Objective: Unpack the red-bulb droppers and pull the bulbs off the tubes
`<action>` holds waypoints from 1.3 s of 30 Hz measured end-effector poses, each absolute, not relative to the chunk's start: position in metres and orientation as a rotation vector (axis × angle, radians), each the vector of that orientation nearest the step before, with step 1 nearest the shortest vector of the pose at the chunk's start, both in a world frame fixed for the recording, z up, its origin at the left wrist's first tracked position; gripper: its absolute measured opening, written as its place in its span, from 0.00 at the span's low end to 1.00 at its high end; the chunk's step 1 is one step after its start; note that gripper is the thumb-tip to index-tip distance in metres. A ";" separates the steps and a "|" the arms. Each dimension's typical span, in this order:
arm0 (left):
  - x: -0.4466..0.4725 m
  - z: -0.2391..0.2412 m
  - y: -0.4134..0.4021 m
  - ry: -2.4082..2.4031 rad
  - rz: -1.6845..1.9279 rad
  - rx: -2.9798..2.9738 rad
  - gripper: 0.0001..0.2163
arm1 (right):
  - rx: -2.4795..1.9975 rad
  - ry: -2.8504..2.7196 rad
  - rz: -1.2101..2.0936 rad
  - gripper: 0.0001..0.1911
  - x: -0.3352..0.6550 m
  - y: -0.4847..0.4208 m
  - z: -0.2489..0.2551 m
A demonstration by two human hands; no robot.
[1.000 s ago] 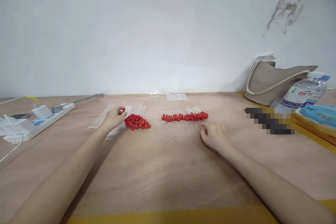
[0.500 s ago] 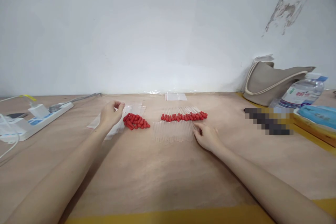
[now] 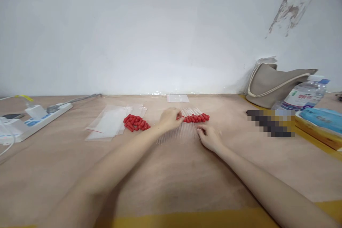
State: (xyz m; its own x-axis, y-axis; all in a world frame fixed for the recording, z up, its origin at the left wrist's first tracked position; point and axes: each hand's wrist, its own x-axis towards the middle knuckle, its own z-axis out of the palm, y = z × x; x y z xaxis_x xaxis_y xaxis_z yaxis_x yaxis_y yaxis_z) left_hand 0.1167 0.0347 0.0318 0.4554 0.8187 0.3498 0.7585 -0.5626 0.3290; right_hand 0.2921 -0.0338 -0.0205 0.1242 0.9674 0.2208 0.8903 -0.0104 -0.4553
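Note:
My left hand (image 3: 170,119) is over the left part of a row of clear droppers with red rubber bulbs (image 3: 197,118), hiding several of them. Its fingers are curled to a pinch, and what they hold, if anything, is hidden. At the right end of a row of thin clear tubes (image 3: 173,135), my right hand (image 3: 211,139) rests low, thumb and forefinger closed together; I cannot make out what is between them. A pile of loose red rubber bulbs (image 3: 135,122) lies to the left, close to my left forearm.
Clear zip bags (image 3: 107,123) lie left of the pile, and another bag (image 3: 178,98) is near the wall. A power strip (image 3: 45,121) stands far left. On the right are a grey bag (image 3: 275,83), a plastic bottle (image 3: 304,94), a blurred dark object (image 3: 269,124) and a blue packet (image 3: 320,119).
My left hand has moved right, from above the zip bags beside the bulb pile to the row of red-bulbed droppers. My right hand has stayed nearly in place.

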 end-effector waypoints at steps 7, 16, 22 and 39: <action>0.180 0.037 0.047 1.475 0.482 2.384 0.16 | -1.865 -1.869 0.158 0.14 0.290 -0.032 -0.022; 0.181 0.035 0.053 1.553 0.401 2.233 0.16 | -1.864 -1.860 0.152 0.13 0.291 -0.030 -0.025; 0.175 0.032 0.054 1.591 0.543 2.165 0.13 | -1.844 -1.796 0.181 0.12 0.293 -0.028 -0.030; 0.025 -0.016 -0.043 1.078 1.028 2.706 0.04 | -0.982 -2.215 -0.484 0.14 0.263 -0.060 -0.009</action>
State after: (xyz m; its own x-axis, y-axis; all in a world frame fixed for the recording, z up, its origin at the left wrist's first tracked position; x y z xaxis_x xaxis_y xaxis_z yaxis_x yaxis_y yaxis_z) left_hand 0.0250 -0.0432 -0.0159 0.5351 0.6286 0.5644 0.5938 -0.7551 0.2779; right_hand 0.2632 -0.0605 -0.0091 -0.5015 0.5137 0.6962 0.7572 0.6498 0.0659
